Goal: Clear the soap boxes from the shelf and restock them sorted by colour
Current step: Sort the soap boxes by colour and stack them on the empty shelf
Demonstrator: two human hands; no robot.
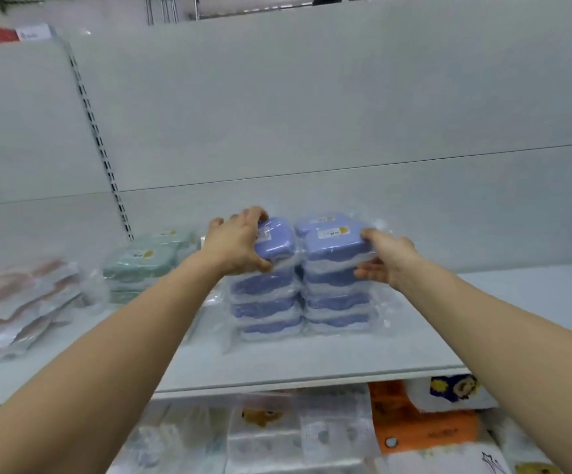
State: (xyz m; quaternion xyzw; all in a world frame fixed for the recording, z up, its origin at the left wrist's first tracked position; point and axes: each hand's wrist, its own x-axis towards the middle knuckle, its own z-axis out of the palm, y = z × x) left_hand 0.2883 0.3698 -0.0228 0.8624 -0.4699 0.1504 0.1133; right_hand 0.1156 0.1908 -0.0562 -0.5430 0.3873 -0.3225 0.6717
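Shelf [312, 360]: white, flat, backed by a plain white panel [312, 97] with a slotted upright [101, 145] at the left.

Blue soap boxes [337, 299]: wrapped in clear film, stacked in two columns side by side at mid-shelf, touching each other, with further blue boxes visible behind the top row. Yellow-and-white labels on the top faces; print too blurred to read.

Left hand [235, 244]: curled round the top blue box [272, 242] of the left column, fingers hooked over its far edge, thumb pressed against its near lower side. Box seated on the column, tilted slightly.

Right hand [389, 258]: placed against the right side of the right column, fingers spread and only slightly bent, upper fingertips touching the top box [336, 244], lower fingers touching the wrapped box beneath. No closed grip visible; contact by pressing only.

Green soap boxes [141, 265]: wrapped likewise, stacked just left of the left forearm, near the upright and apart from the blue columns.

Pink packs [21, 302]: in clear film, piled loosely and slanted at the far left of the shelf.

Lower shelf level, beneath the front edge: wrapped goods in white, an orange item [421, 422], and white items with yellow and dark blue patterns [455, 388]; details blurred.

Red-and-white tag [14, 35]: at the top left corner, text unreadable
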